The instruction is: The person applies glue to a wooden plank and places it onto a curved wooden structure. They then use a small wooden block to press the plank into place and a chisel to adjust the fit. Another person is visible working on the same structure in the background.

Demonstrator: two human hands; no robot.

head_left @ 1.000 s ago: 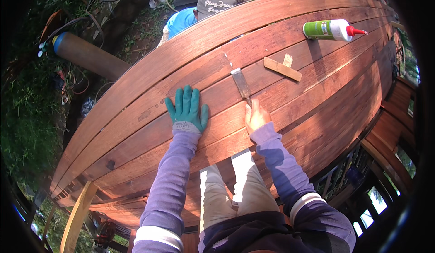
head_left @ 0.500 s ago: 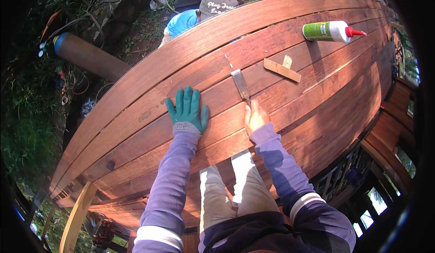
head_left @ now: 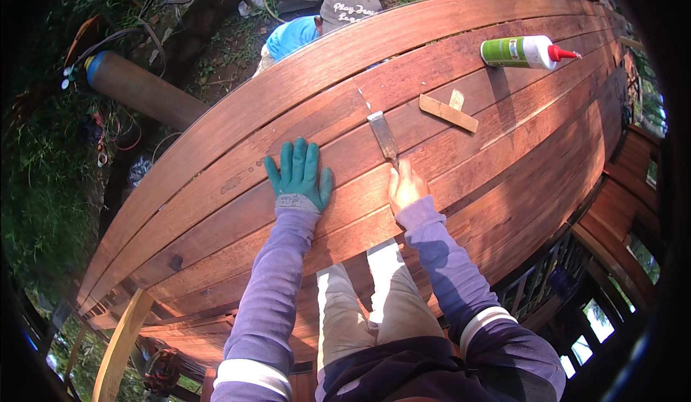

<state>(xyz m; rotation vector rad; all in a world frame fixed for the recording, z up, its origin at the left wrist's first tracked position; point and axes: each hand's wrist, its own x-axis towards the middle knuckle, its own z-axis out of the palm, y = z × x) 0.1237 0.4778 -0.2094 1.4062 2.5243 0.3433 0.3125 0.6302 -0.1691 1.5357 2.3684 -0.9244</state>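
Observation:
My left hand (head_left: 296, 173), in a green-coated glove, lies flat on the reddish wooden planks (head_left: 237, 218) with its fingers spread. My bare right hand (head_left: 408, 187) is closed round the handle of a scraper (head_left: 384, 134), and most of that handle is hidden in my fist. The flat metal blade points away from me, its pale tip on the planks close to a seam with white filler or glue marks (head_left: 364, 98). Two small wood strips (head_left: 448, 113) lie crossed to the right of the blade.
Farther right, a white glue bottle (head_left: 529, 51) with a green label and red nozzle lies on the planks. A person in a cap (head_left: 350, 7) and blue shirt is beyond the far edge. A gas cylinder (head_left: 140, 89) leans at the left; a wooden post (head_left: 124, 341) stands at lower left.

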